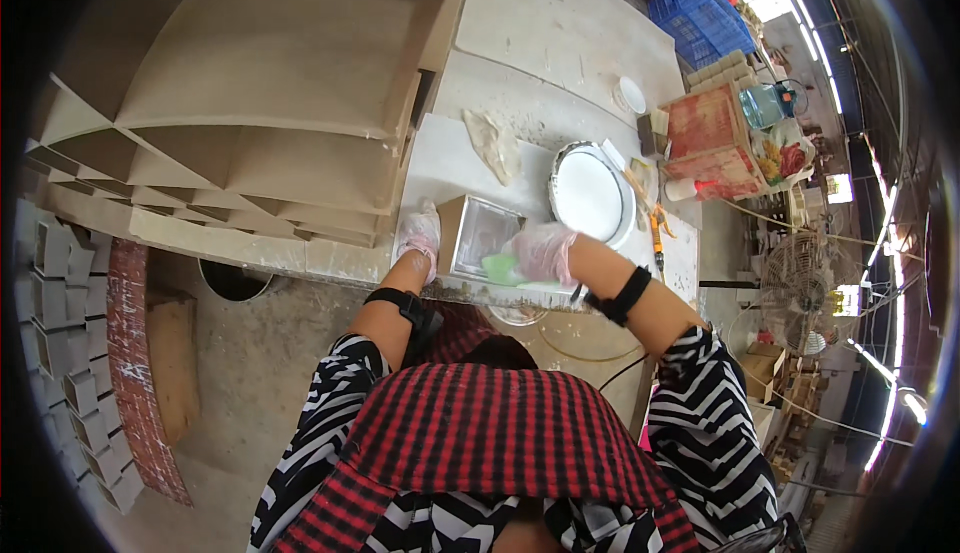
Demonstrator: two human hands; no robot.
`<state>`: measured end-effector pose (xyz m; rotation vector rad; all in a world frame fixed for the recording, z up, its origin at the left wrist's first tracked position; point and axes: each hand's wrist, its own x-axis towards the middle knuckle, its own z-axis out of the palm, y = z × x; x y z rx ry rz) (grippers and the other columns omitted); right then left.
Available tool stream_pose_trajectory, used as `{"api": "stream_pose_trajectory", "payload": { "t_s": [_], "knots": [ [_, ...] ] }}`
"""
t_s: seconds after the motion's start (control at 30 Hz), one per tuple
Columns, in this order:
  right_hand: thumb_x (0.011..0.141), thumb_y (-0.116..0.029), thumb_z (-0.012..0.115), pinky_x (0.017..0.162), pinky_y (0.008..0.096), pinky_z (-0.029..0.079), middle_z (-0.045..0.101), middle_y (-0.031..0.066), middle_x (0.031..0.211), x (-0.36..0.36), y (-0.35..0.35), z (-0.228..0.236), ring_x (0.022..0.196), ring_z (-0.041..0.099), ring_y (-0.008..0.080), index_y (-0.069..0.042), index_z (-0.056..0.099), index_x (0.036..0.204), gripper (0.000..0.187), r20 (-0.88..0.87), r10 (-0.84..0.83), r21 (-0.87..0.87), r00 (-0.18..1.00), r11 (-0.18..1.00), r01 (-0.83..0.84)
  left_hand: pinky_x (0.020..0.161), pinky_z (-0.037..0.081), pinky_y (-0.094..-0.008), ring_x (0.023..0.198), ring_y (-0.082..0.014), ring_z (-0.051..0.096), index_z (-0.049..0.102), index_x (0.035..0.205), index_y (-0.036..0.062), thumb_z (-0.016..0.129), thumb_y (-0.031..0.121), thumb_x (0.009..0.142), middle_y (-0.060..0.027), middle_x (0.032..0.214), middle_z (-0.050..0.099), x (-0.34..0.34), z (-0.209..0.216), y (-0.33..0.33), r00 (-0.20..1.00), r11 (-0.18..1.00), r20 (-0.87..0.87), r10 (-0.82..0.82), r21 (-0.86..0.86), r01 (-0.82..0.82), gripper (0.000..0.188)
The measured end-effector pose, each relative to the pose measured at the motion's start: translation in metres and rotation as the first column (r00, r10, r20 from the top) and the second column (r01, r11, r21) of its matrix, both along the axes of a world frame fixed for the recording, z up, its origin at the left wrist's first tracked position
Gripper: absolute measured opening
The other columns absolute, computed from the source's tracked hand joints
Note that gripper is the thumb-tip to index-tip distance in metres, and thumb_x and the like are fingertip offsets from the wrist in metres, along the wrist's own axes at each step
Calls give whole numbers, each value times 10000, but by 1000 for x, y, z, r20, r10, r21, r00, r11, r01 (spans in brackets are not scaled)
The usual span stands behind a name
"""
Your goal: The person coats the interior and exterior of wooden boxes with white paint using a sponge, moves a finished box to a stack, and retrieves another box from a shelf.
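**Box on bench, both gloved hands on it**

Box (478,238), small, square, open-topped, tan sides with pale grey inside, sits at the near edge of a white-smeared workbench (560,33). Far left: stacks of small grey boxes (60,323) on the floor beside a red-speckled board (135,363). Above them, a pile of bent tan sheets (250,103) lies on the bench. Floor is dusty concrete; workshop setting, open to daylight at right.

Left hand (420,233), in a thin clear glove, rests flat against the box's left side, fingers extended, gripping nothing. Right hand (543,253), also gloved, is curled over a green sponge (502,270) at the box's near right corner; black bands on both forearms.

Further right: one round white pan (590,196), one orange-handled tool (657,233), one small white dish (631,95), two red-stained blocks (712,143), two blue crates (700,13), one standing fan (800,293).
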<state>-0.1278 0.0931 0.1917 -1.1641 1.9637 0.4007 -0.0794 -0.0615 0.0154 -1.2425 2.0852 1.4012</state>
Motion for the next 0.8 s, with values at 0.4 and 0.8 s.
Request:
{"api": "stream_pose_trajectory", "payload": {
  "t_s": [0.4, 0.8],
  "knots": [
    [790, -269, 537, 744, 401, 468, 642, 160, 852, -7, 2, -3, 804, 608, 339, -57, 628, 963, 288, -60, -352, -165, 934, 926, 339, 916, 414, -410, 1067, -377, 536, 608, 1031, -51, 295, 511, 887, -271, 1066, 574, 1, -7, 2, 997, 998, -45, 63, 31, -62, 659],
    [802, -308, 532, 737, 420, 467, 645, 164, 857, 8, 11, 1, 806, 618, 333, -63, 615, 965, 306, 37, -255, -35, 966, 966, 257, 912, 425, -404, 1070, -374, 536, 613, 1031, -38, 313, 519, 876, -256, 1080, 576, 1, 7, 1, 999, 999, -17, 46, 1, -46, 652]
  ]
}}
